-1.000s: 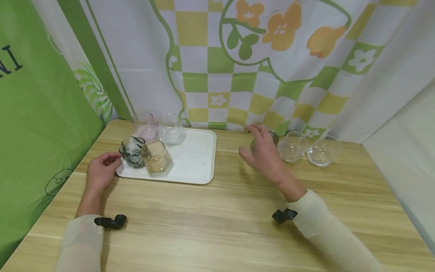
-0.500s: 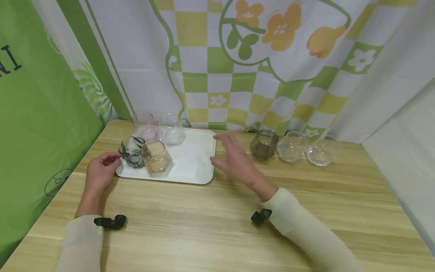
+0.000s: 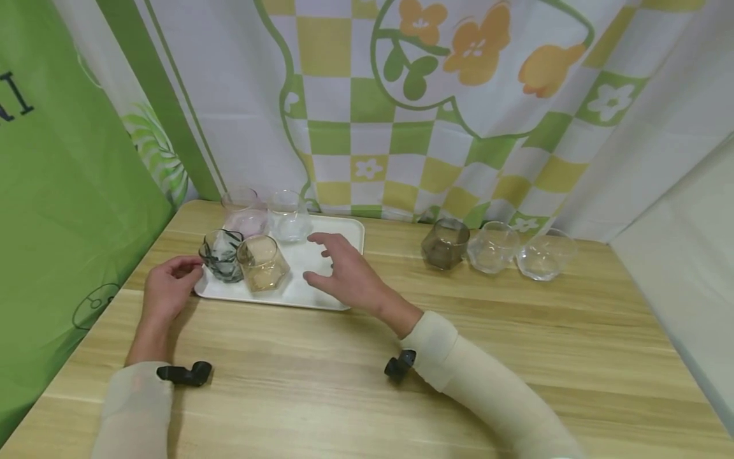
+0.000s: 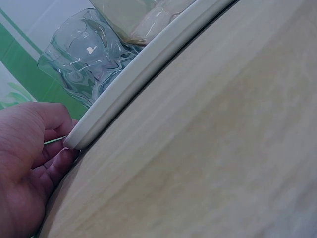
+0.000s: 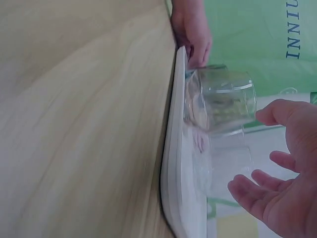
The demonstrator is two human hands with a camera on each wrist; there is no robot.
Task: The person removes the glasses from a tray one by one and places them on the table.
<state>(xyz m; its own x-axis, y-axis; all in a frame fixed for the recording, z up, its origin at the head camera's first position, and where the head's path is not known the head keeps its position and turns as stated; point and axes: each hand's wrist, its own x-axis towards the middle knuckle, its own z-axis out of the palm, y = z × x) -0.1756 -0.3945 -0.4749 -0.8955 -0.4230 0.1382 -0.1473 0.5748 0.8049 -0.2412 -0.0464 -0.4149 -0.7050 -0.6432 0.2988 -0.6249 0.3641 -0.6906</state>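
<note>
A white tray point(image 3: 329, 296) carries an amber glass point(image 3: 264, 264), a dark grey-tinted glass point(image 3: 223, 258), a pinkish glass point(image 3: 246, 213) and a clear glass point(image 3: 288, 217). At the tray's left front corner, my left hand point(image 3: 167, 290) pinches the rim; the left wrist view shows its fingers point(image 4: 62, 161) at the tray edge. Over the tray's right part hovers my right hand point(image 3: 346, 273), thumb and fingers spread towards the amber glass and holding nothing. In the right wrist view, a gap shows between that hand point(image 5: 292, 173) and the amber glass point(image 5: 223, 99).
To the right of the tray, a brown glass point(image 3: 445, 244), a clear glass point(image 3: 494, 248) and another clear glass point(image 3: 546, 255) stand in a row on the wooden table point(image 3: 298, 376). A patterned curtain point(image 3: 395, 127) hangs behind the table's back edge.
From the brown glass my right hand has moved left over the tray, leaving that glass in full view. My left hand stays at the tray corner; the glasses have not moved.
</note>
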